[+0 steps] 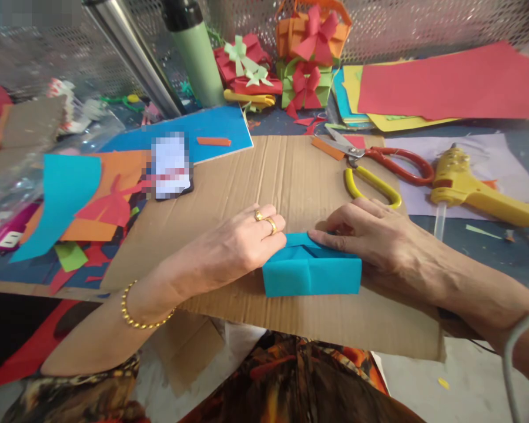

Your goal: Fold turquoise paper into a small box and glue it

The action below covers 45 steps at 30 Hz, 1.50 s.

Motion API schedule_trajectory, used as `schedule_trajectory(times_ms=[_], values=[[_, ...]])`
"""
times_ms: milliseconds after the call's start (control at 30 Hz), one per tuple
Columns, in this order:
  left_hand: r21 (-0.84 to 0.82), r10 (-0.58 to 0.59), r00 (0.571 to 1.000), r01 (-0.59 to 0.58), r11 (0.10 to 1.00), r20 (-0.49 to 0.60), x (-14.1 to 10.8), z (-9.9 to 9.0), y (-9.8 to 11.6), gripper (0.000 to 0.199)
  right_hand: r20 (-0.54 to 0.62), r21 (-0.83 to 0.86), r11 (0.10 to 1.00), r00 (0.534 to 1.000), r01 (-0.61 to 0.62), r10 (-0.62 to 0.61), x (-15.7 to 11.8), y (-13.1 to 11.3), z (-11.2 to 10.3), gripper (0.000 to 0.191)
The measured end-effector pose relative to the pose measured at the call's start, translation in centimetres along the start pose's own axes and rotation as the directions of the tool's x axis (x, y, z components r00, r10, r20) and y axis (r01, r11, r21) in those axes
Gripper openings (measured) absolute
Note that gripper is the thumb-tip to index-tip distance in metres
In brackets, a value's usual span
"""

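A folded blue paper box (312, 276) rests on a sheet of cardboard (229, 182), its front wall facing me. My left hand (242, 244), with gold rings on it, is closed on the box's left rear corner, fingers curled and the fingertips partly hidden. At the right side my right hand (365, 235) grips the back edge, its thumb laid along the top of the paper. Folded flaps show inside the box. Just behind my right hand lie scissors (379, 161) with one red and one yellow handle.
A yellow glue gun (467, 185) lies at right on pale paper. Coloured sheets (449, 85) are stacked at the back right, beside finished paper boxes with bows (311, 35). A green bottle (194, 59), a phone (171, 164) and paper scraps (70, 200) occupy the left.
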State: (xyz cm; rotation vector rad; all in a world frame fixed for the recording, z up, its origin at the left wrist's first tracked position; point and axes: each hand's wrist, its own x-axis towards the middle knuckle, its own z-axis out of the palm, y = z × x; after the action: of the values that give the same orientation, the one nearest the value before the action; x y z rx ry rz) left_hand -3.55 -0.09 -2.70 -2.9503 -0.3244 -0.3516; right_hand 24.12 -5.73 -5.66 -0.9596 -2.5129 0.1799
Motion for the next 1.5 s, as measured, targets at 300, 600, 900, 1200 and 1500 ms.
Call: schedule_trajectory(times_ms=[300,600,900,1200,1500], values=[[-0.028,0.012,0.998,-0.014,1.000,-0.063,-0.1,0.4,-0.1,0.041,0.011,-0.081,0.997,1.000,0.003,-0.002,-0.3,0.0,0.2,0.027],[-0.023,0.016,1.000,-0.016,1.000,0.020,-0.3,0.0,0.1,0.037,-0.014,-0.023,1.000,1.000,-0.018,0.018,0.0,0.0,0.1,0.025],[-0.549,-0.489,0.870,0.441,0.710,0.066,-0.9,1.2,-0.4,0.021,-0.043,-0.003,0.999,0.999,0.033,-0.033,0.3,0.8,0.4,0.036],[-0.303,-0.541,0.721,0.682,0.665,0.434,2.7,-0.3,-1.0,0.021,0.026,0.076,0.997,1.000,0.016,-0.018,0.5,2.2,0.2,0.035],[-0.323,-0.582,0.657,0.748,0.580,0.479,3.7,0.3,-1.8,0.020,0.068,0.226,0.950,0.976,-0.217,0.207,2.1,3.8,0.4,0.049]])
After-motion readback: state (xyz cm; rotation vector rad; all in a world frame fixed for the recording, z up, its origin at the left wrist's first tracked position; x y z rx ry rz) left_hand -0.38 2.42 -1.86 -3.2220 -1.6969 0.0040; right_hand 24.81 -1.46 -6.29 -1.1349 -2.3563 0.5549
